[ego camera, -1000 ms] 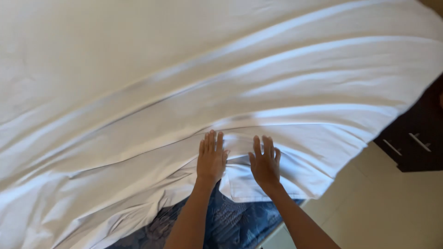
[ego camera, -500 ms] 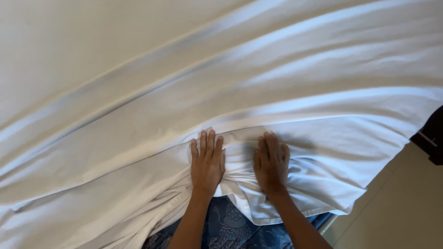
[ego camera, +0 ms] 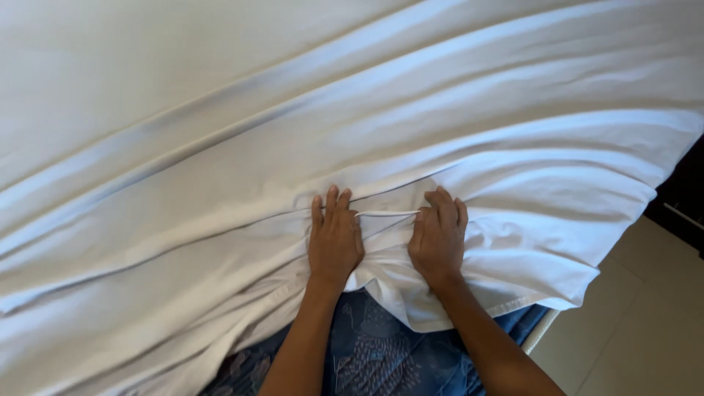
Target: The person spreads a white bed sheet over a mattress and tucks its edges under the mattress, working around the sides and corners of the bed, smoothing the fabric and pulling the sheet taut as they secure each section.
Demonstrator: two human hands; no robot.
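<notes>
A large white sheet (ego camera: 308, 125) lies spread over a bed, creased in long diagonal folds. My left hand (ego camera: 334, 236) rests palm down on it near its lower hem, fingers together and pointing up. Beside it, my right hand (ego camera: 438, 236) has its fingers curled into the cloth. Both hands bunch a fold of sheet between them, pulled taut from thumb to thumb. Below the hem a blue patterned mattress (ego camera: 374, 359) shows between my forearms.
A beige tiled floor (ego camera: 645, 330) lies at the lower right past the bed's corner. Dark wooden furniture (ego camera: 686, 198) with a metal handle stands at the right edge.
The view has shifted so the dark furniture slid toward the right edge. My hands went from lying flat and apart on the sheet to gathering a bunch of cloth between them.
</notes>
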